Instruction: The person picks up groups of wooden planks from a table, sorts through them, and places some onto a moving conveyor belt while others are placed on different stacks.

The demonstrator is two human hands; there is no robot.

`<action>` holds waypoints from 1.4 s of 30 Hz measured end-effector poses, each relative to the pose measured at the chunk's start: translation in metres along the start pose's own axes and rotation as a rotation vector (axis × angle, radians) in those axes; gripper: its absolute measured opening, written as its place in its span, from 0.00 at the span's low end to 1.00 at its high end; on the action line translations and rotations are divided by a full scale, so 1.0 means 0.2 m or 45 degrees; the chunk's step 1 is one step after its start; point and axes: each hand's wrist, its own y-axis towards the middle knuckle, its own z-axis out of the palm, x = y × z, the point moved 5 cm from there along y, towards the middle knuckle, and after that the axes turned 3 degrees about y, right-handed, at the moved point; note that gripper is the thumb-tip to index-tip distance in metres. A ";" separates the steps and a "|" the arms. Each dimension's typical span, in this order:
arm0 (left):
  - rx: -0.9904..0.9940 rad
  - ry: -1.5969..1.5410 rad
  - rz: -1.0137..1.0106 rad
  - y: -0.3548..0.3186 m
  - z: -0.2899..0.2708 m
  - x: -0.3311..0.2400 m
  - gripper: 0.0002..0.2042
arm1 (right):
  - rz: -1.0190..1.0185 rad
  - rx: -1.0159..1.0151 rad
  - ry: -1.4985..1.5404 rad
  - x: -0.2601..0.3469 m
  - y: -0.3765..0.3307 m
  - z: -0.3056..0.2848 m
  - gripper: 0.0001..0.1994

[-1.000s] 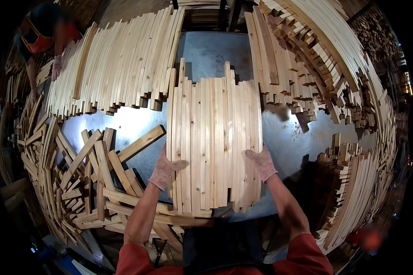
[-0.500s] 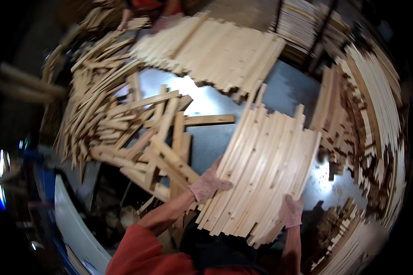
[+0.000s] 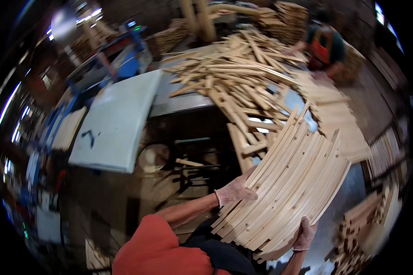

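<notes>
Both my hands, in pale pinkish work gloves, grip a row of light wooden strips (image 3: 287, 183) laid side by side like a panel. My left hand (image 3: 237, 189) is closed on its left edge, with the fingers partly hidden. On the near right edge, my right hand (image 3: 305, 234) clasps the strips. Their ends are uneven, and small dark knots dot the wood. The row is tilted in front of my body, over the edge of the metal table (image 3: 351, 183). Just beyond it lies a heap of loose wooden sticks (image 3: 248, 91).
A co-worker (image 3: 326, 46) stands at the far right, hands by another row of strips (image 3: 335, 112). A white board (image 3: 114, 119) sits at left beside blue machinery (image 3: 128, 64). Below is a round container (image 3: 153, 157). Stacked strips (image 3: 362, 220) lie at lower right.
My view has swung left, bringing the white board and blue machinery into sight. Both hands still hold the row of strips, which now appears farther right and more slanted.
</notes>
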 end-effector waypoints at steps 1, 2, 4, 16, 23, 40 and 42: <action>-0.065 -0.029 0.010 -0.10 -0.08 -0.03 0.59 | -0.002 0.042 -0.071 0.03 -0.02 0.13 0.39; -0.159 -0.090 0.035 -0.26 -0.19 -0.07 0.59 | 0.000 0.130 -0.061 0.02 -0.04 0.30 0.39; -0.304 -0.243 0.087 -0.55 -0.30 -0.24 0.60 | 0.000 0.258 -0.064 0.16 -0.13 0.60 0.40; -1.014 -0.133 0.072 -2.10 -1.62 -0.26 0.56 | 0.281 0.873 -0.220 -0.55 -0.76 2.40 0.34; -1.123 -0.439 -0.267 -2.94 -2.60 0.08 0.53 | 0.552 1.194 -0.666 -1.19 -1.42 3.46 0.34; -1.004 0.927 -1.111 -3.31 -4.18 -0.12 0.56 | 0.399 0.960 -0.568 -2.15 -1.75 4.55 0.40; -0.976 0.878 -1.133 -3.35 -4.36 -0.05 0.56 | 0.401 0.970 -0.539 -2.17 -1.82 4.72 0.39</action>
